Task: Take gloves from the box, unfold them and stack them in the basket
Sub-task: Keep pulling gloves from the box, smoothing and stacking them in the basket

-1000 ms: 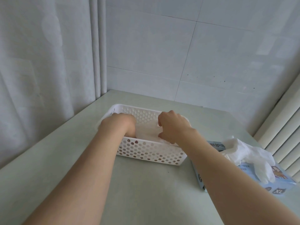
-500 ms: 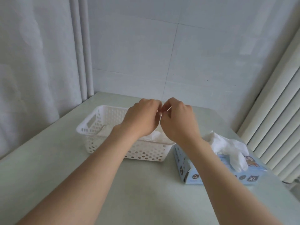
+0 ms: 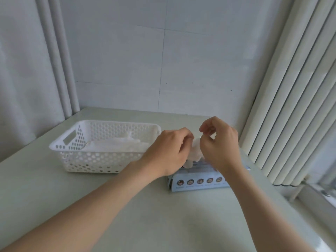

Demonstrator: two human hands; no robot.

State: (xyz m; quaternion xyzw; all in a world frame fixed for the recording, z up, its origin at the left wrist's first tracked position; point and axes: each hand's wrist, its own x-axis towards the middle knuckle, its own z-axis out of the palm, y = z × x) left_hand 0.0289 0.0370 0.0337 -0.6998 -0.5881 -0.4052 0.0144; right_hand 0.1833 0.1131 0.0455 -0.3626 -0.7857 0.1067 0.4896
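Glove [image 3: 195,151] pinched between left hand [image 3: 171,150] and right hand [image 3: 220,144], hanging crumpled over box [image 3: 198,181]; basket [image 3: 116,122] lies leftward, nearer left hand.

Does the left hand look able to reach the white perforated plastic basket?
Probably yes: the basket sits open right beside the left hand, nothing between them, though it seemingly pinches a white glove.

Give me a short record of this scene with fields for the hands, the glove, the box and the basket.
destination: white perforated plastic basket, flat white gloves stacked inside
source: pale blue cardboard box, right of the basket, on the pale green table
held item: crumpled white disposable glove, above the box, not yet unfolded
left hand: pinches the glove
right hand: pinches the glove's top
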